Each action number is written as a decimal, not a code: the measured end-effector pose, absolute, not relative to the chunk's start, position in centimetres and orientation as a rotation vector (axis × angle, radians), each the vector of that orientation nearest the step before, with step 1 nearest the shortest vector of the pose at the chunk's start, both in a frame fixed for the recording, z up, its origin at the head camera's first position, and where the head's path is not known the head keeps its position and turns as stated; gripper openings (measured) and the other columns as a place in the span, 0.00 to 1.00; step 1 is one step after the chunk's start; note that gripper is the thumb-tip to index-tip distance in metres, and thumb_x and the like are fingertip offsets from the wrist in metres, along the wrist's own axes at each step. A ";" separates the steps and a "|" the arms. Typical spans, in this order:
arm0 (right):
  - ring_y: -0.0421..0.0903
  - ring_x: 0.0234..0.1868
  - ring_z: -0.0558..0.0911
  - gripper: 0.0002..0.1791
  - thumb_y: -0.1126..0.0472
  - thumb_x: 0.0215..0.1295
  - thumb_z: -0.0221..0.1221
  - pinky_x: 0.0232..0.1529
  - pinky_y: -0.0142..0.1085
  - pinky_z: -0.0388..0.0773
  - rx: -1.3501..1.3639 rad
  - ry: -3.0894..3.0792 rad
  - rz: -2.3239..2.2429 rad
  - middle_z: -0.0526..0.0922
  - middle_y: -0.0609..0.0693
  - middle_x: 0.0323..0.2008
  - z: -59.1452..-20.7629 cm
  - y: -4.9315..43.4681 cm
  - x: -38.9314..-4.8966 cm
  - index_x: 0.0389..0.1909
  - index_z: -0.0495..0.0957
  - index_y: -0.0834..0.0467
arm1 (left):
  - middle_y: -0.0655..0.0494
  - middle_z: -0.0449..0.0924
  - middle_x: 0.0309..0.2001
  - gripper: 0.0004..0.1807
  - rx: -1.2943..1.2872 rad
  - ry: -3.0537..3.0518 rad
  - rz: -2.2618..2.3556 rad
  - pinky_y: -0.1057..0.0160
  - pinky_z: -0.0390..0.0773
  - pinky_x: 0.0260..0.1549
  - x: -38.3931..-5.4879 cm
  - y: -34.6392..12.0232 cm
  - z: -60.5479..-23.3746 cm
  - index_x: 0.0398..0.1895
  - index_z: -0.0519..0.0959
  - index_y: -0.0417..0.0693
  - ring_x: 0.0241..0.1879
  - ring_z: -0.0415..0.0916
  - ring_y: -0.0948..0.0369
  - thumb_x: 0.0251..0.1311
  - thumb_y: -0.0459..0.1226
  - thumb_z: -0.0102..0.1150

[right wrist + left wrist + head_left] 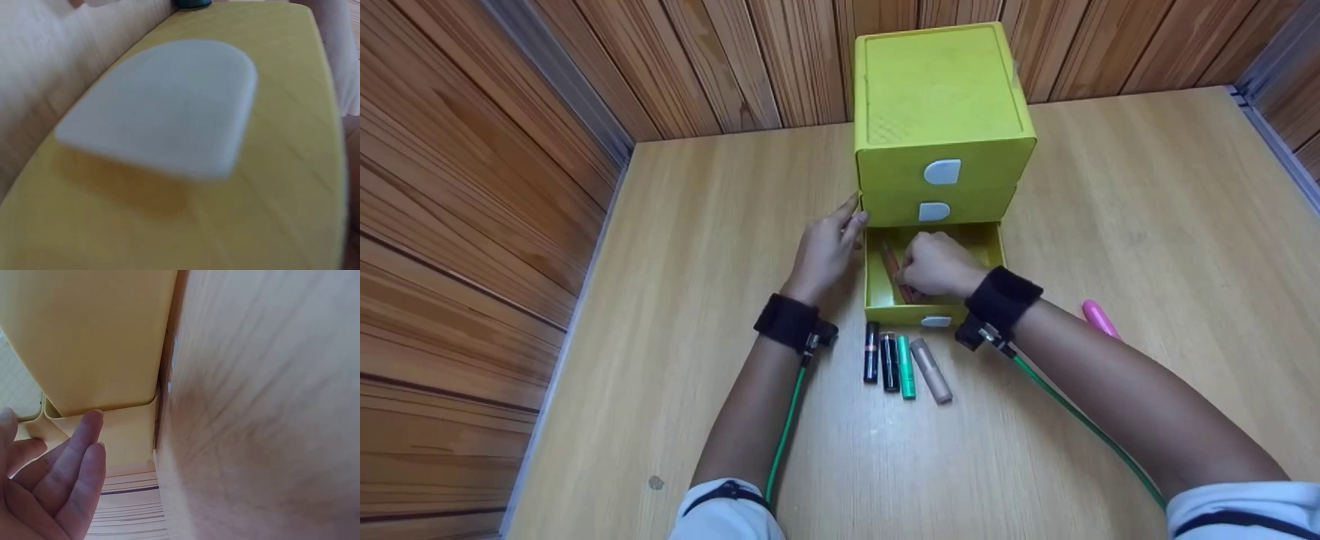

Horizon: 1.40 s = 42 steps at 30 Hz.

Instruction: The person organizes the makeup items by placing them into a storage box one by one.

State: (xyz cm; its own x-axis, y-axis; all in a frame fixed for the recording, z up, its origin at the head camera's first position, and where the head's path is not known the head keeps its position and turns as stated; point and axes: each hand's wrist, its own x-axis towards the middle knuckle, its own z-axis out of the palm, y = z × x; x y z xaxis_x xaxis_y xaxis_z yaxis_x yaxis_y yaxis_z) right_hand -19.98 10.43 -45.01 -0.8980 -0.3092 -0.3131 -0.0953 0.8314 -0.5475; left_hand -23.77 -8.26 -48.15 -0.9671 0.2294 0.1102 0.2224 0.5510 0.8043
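Note:
A lime-green drawer unit (945, 90) has its bottom drawer (885, 307) pulled out, with a white tab (936, 322) on the front. My right hand (937, 264) is down inside that drawer with curled fingers, pinching a brown marker (891, 262) near its lower end. In the right wrist view the white tab (169, 107) fills the middle, and the fingertips are hidden. My left hand (826, 247) rests at the unit's left front edge. In the left wrist view, loosely extended fingers of the left hand (56, 478) lie against the casing (124, 433).
In front of the drawer lie two black markers (871, 352), a green marker (906, 367) and a grey-brown marker (931, 371). A pink marker (1100, 319) lies beyond my right forearm. Wood-panelled walls (697, 67) border the table (697, 262). Green cables run along both arms.

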 end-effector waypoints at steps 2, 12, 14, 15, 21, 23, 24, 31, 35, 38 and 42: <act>0.42 0.14 0.75 0.15 0.59 0.63 0.62 0.17 0.33 0.71 -0.310 2.618 -0.719 0.81 0.48 0.15 -45.3 10.1 -20.3 0.16 0.83 0.57 | 0.46 0.83 0.44 0.32 0.404 2.771 1.408 0.64 0.76 0.27 -23.8 -8.2 -48.2 0.72 0.62 0.47 0.31 0.82 0.59 0.72 0.55 0.42; 0.42 0.14 0.71 0.15 0.63 0.60 0.57 0.18 0.34 0.68 -0.314 2.545 -0.645 0.75 0.47 0.14 -46.7 9.0 -21.2 0.14 0.76 0.56 | 0.47 0.82 0.35 0.31 0.431 2.797 1.379 0.64 0.75 0.24 -23.8 -8.1 -48.2 0.72 0.63 0.46 0.30 0.83 0.58 0.72 0.53 0.43; 0.42 0.14 0.67 0.16 0.63 0.60 0.56 0.17 0.33 0.66 -0.314 2.525 -0.635 0.70 0.45 0.13 -46.8 8.8 -21.3 0.12 0.72 0.54 | 0.47 0.82 0.34 0.31 0.427 2.792 1.390 0.64 0.75 0.24 -23.7 -8.1 -48.2 0.72 0.63 0.47 0.30 0.83 0.58 0.72 0.53 0.43; 0.41 0.13 0.66 0.17 0.63 0.59 0.56 0.16 0.33 0.64 -0.314 2.519 -0.632 0.67 0.44 0.12 -46.9 8.7 -21.3 0.12 0.69 0.53 | 0.47 0.82 0.32 0.31 0.429 2.790 1.392 0.64 0.75 0.23 -23.7 -8.1 -48.1 0.72 0.63 0.47 0.30 0.83 0.58 0.72 0.53 0.44; 0.41 0.14 0.65 0.17 0.63 0.60 0.56 0.17 0.33 0.64 -0.350 2.470 -0.635 0.64 0.43 0.13 -47.2 8.3 -21.3 0.12 0.67 0.52 | 0.48 0.79 0.27 0.31 0.431 2.776 1.394 0.63 0.73 0.20 -23.7 -8.0 -48.0 0.72 0.62 0.50 0.30 0.82 0.58 0.72 0.53 0.43; 0.41 0.14 0.65 0.18 0.62 0.61 0.56 0.17 0.33 0.64 -0.406 2.453 -0.643 0.63 0.43 0.13 -47.3 8.1 -21.3 0.12 0.66 0.51 | 0.47 0.79 0.26 0.31 0.429 2.771 1.396 0.63 0.73 0.20 -23.7 -8.0 -48.0 0.72 0.62 0.51 0.31 0.82 0.58 0.72 0.53 0.43; 0.41 0.14 0.64 0.19 0.62 0.61 0.56 0.17 0.32 0.63 -0.433 2.442 -0.654 0.63 0.42 0.12 -47.4 8.1 -21.2 0.12 0.66 0.51 | 0.47 0.79 0.27 0.31 0.428 2.769 1.397 0.63 0.73 0.20 -23.7 -8.0 -48.0 0.72 0.62 0.51 0.31 0.82 0.57 0.72 0.54 0.43; 0.39 0.13 0.61 0.21 0.66 0.61 0.55 0.14 0.30 0.58 -0.544 2.400 -0.642 0.63 0.42 0.11 -47.3 8.2 -21.1 0.10 0.65 0.51 | 0.46 0.79 0.30 0.32 0.418 2.751 1.418 0.62 0.75 0.23 -23.7 -8.2 -48.1 0.73 0.61 0.50 0.32 0.83 0.58 0.71 0.54 0.42; 0.38 0.13 0.61 0.20 0.68 0.60 0.54 0.13 0.30 0.57 -0.581 2.404 -0.594 0.62 0.42 0.12 -47.1 8.3 -21.1 0.11 0.64 0.50 | 0.46 0.84 0.40 0.31 0.421 2.784 1.386 0.63 0.77 0.29 -23.7 -8.2 -48.2 0.73 0.62 0.52 0.32 0.84 0.58 0.72 0.54 0.43; 0.39 0.13 0.63 0.20 0.64 0.64 0.55 0.16 0.31 0.60 -0.588 2.414 -0.580 0.65 0.42 0.12 -46.8 8.5 -21.2 0.11 0.69 0.53 | 0.49 0.84 0.46 0.30 0.420 2.802 1.368 0.64 0.78 0.31 -23.8 -8.2 -48.2 0.73 0.63 0.53 0.32 0.83 0.58 0.72 0.54 0.43; 0.43 0.20 0.73 0.13 0.61 0.66 0.58 0.26 0.35 0.72 -0.561 2.428 -0.642 0.78 0.46 0.17 -46.2 9.3 -21.1 0.22 0.83 0.58 | 0.51 0.83 0.36 0.31 0.410 2.796 1.368 0.64 0.77 0.27 -23.9 -8.3 -48.3 0.73 0.62 0.52 0.31 0.83 0.59 0.72 0.54 0.43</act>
State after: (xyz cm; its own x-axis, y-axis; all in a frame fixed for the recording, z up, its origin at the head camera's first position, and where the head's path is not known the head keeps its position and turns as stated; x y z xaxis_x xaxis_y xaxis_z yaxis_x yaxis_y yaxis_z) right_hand -21.10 9.25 -46.19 -0.7555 -0.5131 -0.4074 -0.2449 0.7979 -0.5508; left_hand -23.85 -8.33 -48.25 -0.9658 0.2335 0.1125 0.2321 0.5860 0.7764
